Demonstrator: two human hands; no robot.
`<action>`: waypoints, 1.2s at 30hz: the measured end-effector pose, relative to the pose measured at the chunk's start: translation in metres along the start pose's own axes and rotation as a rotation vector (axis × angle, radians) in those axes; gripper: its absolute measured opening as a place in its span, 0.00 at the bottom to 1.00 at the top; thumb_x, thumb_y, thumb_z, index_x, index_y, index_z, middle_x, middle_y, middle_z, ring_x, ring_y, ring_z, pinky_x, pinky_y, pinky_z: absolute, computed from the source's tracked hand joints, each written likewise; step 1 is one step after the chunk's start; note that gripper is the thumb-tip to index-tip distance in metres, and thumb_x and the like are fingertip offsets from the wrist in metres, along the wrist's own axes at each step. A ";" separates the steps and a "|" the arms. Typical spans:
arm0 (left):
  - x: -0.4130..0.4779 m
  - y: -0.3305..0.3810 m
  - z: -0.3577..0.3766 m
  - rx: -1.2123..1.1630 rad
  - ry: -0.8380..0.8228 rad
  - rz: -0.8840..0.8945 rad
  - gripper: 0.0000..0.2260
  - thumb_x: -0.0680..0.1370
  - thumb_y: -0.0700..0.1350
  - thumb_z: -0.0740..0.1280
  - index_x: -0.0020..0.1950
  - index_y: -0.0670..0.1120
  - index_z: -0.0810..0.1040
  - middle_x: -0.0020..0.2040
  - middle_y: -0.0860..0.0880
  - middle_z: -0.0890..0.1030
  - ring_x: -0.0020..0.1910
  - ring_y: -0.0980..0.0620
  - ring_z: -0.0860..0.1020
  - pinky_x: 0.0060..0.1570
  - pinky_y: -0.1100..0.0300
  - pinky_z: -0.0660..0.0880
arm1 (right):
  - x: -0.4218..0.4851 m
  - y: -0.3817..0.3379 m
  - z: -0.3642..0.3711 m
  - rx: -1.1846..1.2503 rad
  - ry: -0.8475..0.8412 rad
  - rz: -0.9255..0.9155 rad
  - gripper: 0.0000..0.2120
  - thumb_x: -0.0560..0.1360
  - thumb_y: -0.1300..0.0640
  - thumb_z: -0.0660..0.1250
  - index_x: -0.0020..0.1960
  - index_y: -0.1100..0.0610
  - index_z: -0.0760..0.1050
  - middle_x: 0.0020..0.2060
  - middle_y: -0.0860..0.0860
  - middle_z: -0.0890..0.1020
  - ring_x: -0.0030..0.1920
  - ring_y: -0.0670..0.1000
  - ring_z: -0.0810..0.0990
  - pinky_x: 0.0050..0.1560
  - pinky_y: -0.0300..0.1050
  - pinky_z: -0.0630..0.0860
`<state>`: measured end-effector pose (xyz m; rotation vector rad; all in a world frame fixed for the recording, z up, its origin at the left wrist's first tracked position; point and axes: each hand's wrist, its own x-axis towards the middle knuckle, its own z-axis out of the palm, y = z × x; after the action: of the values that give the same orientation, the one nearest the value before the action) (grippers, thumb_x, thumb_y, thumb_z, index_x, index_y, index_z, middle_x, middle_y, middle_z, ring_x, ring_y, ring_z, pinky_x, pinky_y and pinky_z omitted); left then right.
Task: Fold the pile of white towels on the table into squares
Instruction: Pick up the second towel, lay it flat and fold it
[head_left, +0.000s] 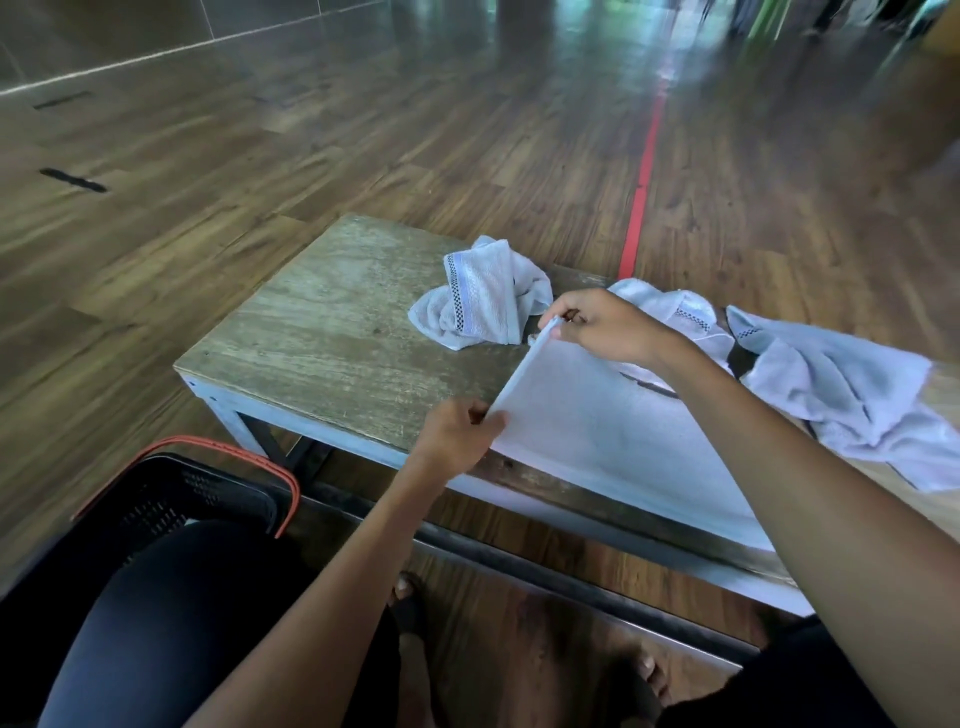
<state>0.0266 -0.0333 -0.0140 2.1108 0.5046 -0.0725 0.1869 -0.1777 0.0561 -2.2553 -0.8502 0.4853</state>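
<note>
Fingers (479, 415) of the left hand (457, 436), to the right of the black plastic basket with the orange rim (208, 488) on the floor, are curled and pinch the near corner of the flat white towel (597, 441). Behind this hand, on the worn wooden table top (322, 332), lies one crumpled white towel with a dotted border (483, 296). The flat towel covers the middle of the table and its near part hangs over the front edge; its left edge is lifted off the wood and stretched straight between the two hands. The right hand (608, 327) pinches the far corner of that edge, thumb and fingers closed together on the cloth. Further right a loose heap of white towels (831, 395) waits, unfolded. I judge that the step in hand is a fold in half, the left edge going over to the right one. To do it well, both hands should hold the edge tight and level, carry it across together, put corner exactly on corner, and only then let go and smooth the crease flat, so that the square does not come out crooked.
</note>
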 end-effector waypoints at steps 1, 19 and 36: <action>-0.002 0.002 -0.005 -0.023 0.045 0.024 0.13 0.78 0.49 0.65 0.35 0.46 0.72 0.29 0.50 0.71 0.26 0.55 0.69 0.26 0.65 0.63 | -0.001 0.000 0.000 0.022 0.032 0.003 0.07 0.77 0.59 0.65 0.46 0.48 0.77 0.40 0.48 0.78 0.39 0.44 0.75 0.42 0.39 0.71; -0.050 0.071 0.034 -0.165 0.308 0.506 0.12 0.70 0.38 0.71 0.52 0.48 0.79 0.42 0.54 0.82 0.42 0.60 0.78 0.43 0.70 0.73 | -0.069 0.038 -0.055 0.328 0.240 0.213 0.08 0.70 0.52 0.67 0.37 0.56 0.77 0.30 0.50 0.77 0.35 0.49 0.73 0.40 0.45 0.67; -0.046 0.048 0.135 0.411 0.154 0.836 0.14 0.65 0.49 0.58 0.47 0.51 0.77 0.40 0.54 0.79 0.42 0.50 0.77 0.43 0.59 0.62 | -0.105 0.115 -0.033 0.043 0.078 0.392 0.03 0.75 0.63 0.66 0.46 0.57 0.73 0.36 0.48 0.76 0.35 0.44 0.73 0.33 0.32 0.68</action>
<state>0.0223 -0.1813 -0.0415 2.5790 -0.3675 0.5039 0.1791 -0.3298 0.0099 -2.3896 -0.3517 0.5794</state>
